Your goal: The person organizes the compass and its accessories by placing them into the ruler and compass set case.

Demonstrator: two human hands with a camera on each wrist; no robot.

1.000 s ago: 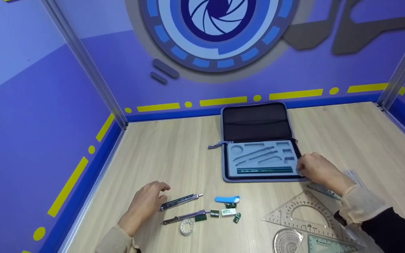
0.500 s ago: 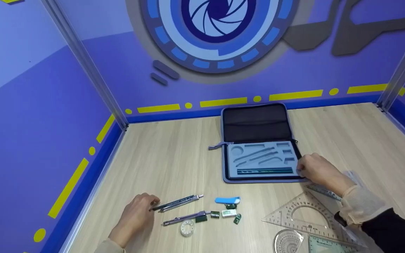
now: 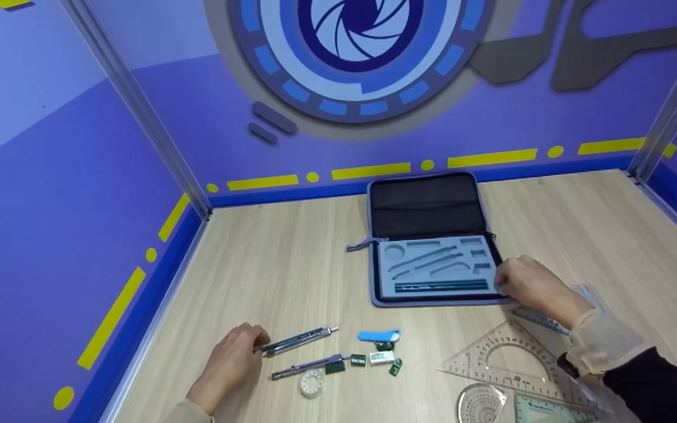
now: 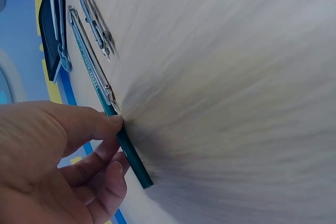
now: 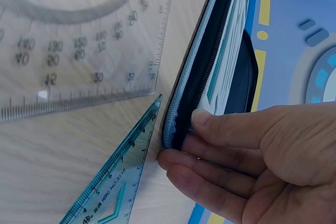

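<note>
My left hand pinches a dark green pencil near one end between thumb and fingers. The pencil lies alongside a metal compass, close over the table. A second compass lies just nearer, beside a round white ring-shaped item. My right hand holds the near right corner of an open zip case, thumb on its zipped edge and fingers underneath. Inside it, a grey-blue foam insert has shaped recesses, with green pencils in the nearest slot.
Clear set squares, a green-marked ruler piece and a protractor lie at the right front. A blue-handled item, a white eraser and small green pieces sit mid-table. Printed wall panels enclose the table.
My left hand has drawn back toward the near left and now pinches the pencil, which shows separately beside the compass. The right hand stays at the case corner.
</note>
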